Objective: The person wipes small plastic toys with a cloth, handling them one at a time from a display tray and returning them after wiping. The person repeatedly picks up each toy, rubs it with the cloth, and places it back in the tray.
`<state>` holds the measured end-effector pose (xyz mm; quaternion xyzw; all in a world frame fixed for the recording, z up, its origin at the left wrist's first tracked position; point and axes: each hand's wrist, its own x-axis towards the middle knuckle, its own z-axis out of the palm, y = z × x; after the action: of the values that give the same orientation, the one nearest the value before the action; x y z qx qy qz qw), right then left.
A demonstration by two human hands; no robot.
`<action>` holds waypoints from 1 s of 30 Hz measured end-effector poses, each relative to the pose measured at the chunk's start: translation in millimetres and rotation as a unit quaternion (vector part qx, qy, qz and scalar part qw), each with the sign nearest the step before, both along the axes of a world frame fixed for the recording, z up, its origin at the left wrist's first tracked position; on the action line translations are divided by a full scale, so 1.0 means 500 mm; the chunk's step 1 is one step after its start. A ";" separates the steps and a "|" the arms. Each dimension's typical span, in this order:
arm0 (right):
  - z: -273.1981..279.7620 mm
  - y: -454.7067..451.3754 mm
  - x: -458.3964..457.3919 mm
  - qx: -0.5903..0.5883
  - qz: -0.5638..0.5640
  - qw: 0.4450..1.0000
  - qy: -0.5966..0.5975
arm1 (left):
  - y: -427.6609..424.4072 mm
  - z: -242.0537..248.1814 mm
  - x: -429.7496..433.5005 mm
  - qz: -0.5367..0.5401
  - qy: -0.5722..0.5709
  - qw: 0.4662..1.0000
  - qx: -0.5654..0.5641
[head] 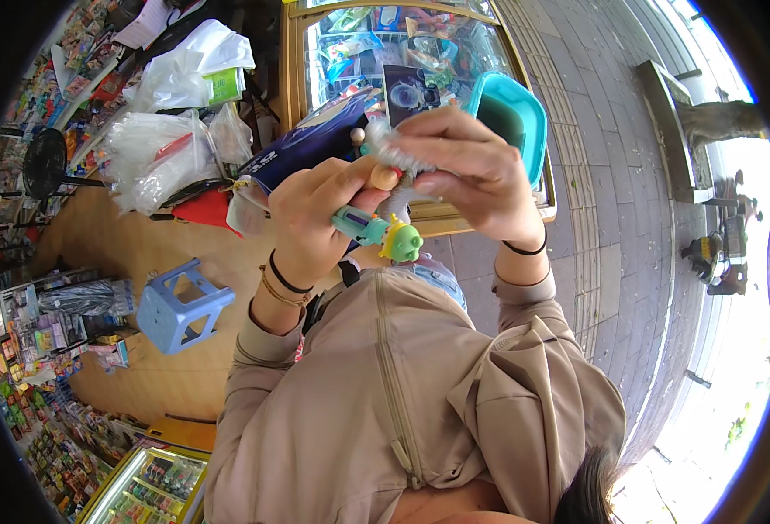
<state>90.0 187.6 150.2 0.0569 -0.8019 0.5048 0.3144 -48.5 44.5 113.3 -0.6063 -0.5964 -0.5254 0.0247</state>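
My left hand [309, 213] grips a teal pen-like novelty item [358, 226], topped with a green animal-head figure [403, 241] with a yellow collar. A rounded peach-coloured piece with a red edge [385, 177] shows at the left fingertips; I cannot tell what it belongs to. My right hand [473, 167] pinches a blurred, translucent, ridged material [388, 147] that looks like clear plastic. Both hands almost meet above the near end of a glass-topped chest freezer [417, 46]. Just beyond them, a dark printed card [411, 95] and a dark blue printed package [313, 141] are partly covered.
A turquoise plastic bin [537, 124] stands on the freezer beside my right hand. Clear plastic bags [155, 154] hang at left, near a black fan [44, 162]. A blue plastic stool [185, 304] stands on the floor. Grey paving [571, 216] runs along the right.
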 end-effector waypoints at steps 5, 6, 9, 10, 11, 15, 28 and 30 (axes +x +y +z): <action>-0.017 0.006 -0.002 0.051 -0.018 0.998 0.030 | -0.002 0.005 0.005 -0.009 0.011 1.000 -0.026; -0.019 0.005 -0.003 0.046 -0.024 0.998 0.038 | -0.001 0.005 0.003 -0.003 0.017 1.000 -0.022; -0.033 0.009 -0.006 -0.015 0.000 0.997 0.074 | 0.003 0.004 0.002 0.013 0.066 0.998 0.013; -0.043 0.011 -0.008 -0.042 0.014 0.995 0.089 | 0.004 0.005 0.000 0.018 0.088 0.996 0.029; -0.057 0.010 -0.009 -0.139 0.038 0.986 0.088 | 0.004 0.007 -0.001 0.020 0.108 0.993 0.035; -0.090 0.012 0.004 -0.464 0.089 0.880 0.047 | -0.001 0.028 -0.014 0.043 0.211 0.976 0.022; -0.024 -0.017 0.006 -0.085 -0.078 0.987 -0.114 | -0.003 0.028 -0.024 0.092 0.388 0.917 0.000; -0.031 -0.023 0.001 -0.140 -0.093 0.980 -0.109 | -0.003 0.025 -0.025 0.086 0.381 0.921 -0.003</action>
<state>90.3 176.3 134.6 -0.1183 -0.7544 0.5839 0.2757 -60.8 43.0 126.0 -0.7068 -0.5934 -0.2492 0.2936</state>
